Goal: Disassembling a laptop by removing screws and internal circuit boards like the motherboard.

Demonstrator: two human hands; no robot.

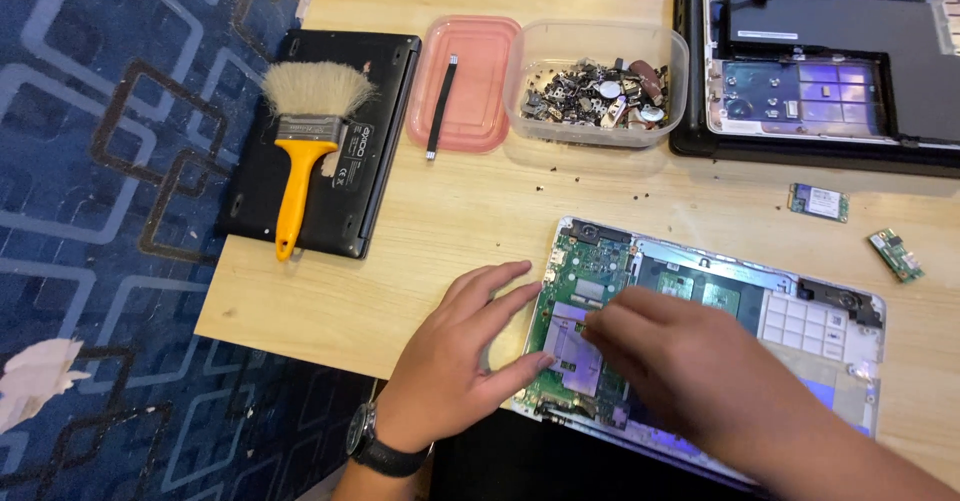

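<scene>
At nine o'clock on the wooden table [450, 221] we find a closed black laptop [345, 201] with a yellow-handled paintbrush [300, 151] lying on top, bristles toward twelve. Toward eleven o'clock sits a pink lid [485, 71] holding a thin black stick [441, 106], and just beside it, at twelve, a clear plastic tub [600, 81] of small metal parts.

At six o'clock we note the left hand [460, 361], wearing a dark wristwatch [375, 446], laid flat on the table with fingers spread, its fingertips touching the left edge of the opened laptop base [800, 311]. It grips nothing. The base lies directly at three o'clock of this hand, its green circuit board [590, 271] exposed.

The right hand [690, 361] rests over the board, fingers drawn together and pointing toward nine, tips on a pale square part [565, 346]; we cannot tell whether they pinch anything.

At one o'clock lies a second opened laptop [820, 61]. At three, two small loose circuit cards [818, 202] [895, 254] lie well apart from both hands.
</scene>
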